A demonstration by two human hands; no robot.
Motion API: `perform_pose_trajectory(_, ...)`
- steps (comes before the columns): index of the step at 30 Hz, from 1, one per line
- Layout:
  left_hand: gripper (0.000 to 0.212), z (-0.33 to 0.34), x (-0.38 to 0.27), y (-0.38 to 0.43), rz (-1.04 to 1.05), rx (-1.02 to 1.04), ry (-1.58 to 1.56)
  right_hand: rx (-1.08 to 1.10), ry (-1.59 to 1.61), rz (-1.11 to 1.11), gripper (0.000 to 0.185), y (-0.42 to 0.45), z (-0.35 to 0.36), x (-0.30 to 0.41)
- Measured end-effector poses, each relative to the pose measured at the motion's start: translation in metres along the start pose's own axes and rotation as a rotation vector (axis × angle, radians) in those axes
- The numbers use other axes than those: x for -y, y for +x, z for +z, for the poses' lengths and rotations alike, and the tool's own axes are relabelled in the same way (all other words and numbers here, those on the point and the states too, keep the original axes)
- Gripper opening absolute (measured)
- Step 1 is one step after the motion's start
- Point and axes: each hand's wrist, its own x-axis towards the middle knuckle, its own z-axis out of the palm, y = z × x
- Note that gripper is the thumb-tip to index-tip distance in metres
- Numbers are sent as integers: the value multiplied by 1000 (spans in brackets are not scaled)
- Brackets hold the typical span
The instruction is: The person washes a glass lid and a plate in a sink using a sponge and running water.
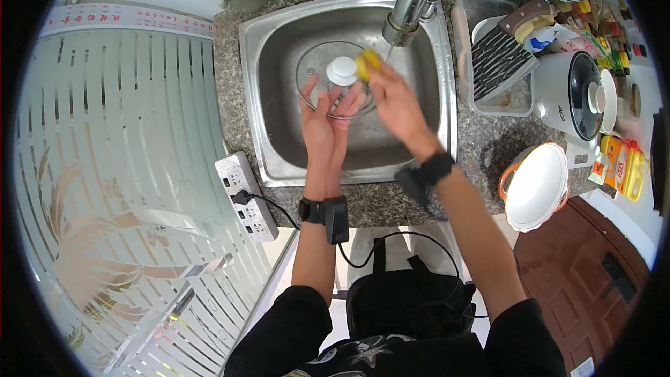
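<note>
My left hand (327, 118) holds a round glass pot lid (319, 52) by its near rim, over the basin of a stainless steel sink (361, 146). A white knob stands up at the middle of the lid, facing me. In my right hand (392, 97) is a yellow sponge (368, 65), close by the right side of the knob; whether it touches the knob cannot be told. The right hand is slightly blurred. Above the sink's right part hangs a chrome faucet (402, 29), with what looks like a thin stream below its spout.
Right of the sink stands a clear plastic bin (497, 107) holding a cleaver (502, 57). Beyond it are a white electric cooker (560, 94) and a white bowl with orange handles (536, 188). A power strip (246, 196) with a plugged-in cable lies at the counter's near left edge.
</note>
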Motion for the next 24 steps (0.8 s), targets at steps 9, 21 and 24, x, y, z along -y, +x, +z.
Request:
perform_pose_trajectory(9,41,17,16,-20,-50,26,-120,-67,201,182,38,25,-17,-12)
perform_pose_trajectory(21,53,-27,-45,23,-401,314,-100,222,630,252,44,33,-69,17)
perform_pose_trajectory(24,58,-16,-55,29,-460,513,-61,198,204,57,43,34,-65,19)
